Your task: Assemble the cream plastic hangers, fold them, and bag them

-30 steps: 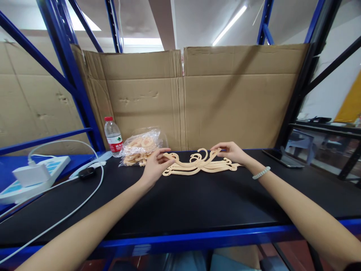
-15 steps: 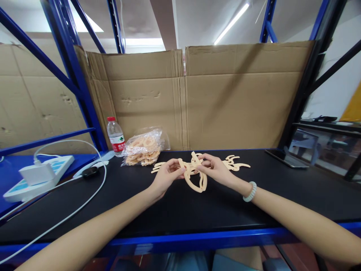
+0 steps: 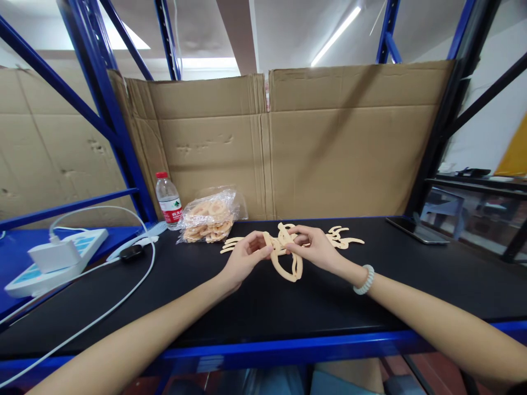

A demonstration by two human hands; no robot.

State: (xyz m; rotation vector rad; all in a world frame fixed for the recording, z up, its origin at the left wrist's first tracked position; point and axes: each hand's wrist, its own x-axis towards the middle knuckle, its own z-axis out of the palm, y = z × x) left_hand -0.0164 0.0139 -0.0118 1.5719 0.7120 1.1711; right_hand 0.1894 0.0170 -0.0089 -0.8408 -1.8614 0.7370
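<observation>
Between my hands is a pale wooden piece assembly (image 3: 284,271), made of curved flat parts joined into a loop that points toward me. My left hand (image 3: 247,255) pinches its left side between thumb and fingers. On its right side, my right hand (image 3: 315,248) grips an upright strip near the top. Behind my hands, more pale curved wooden pieces (image 3: 341,239) lie on the black tabletop to the right, and thin wooden pieces (image 3: 231,244) show to the left. My fingers hide part of the joints.
A clear plastic bag of wooden pieces (image 3: 209,216) and a red-capped water bottle (image 3: 168,202) stand at the back left. A white power strip (image 3: 88,241) with a charger and cable (image 3: 153,249) lies left. A dark phone or tablet (image 3: 418,230) rests at the right, before a cardboard wall (image 3: 349,148).
The upright ends of the held wooden assembly have tilted slightly and sit a little lower. Both hands keep their grip almost in the same place.
</observation>
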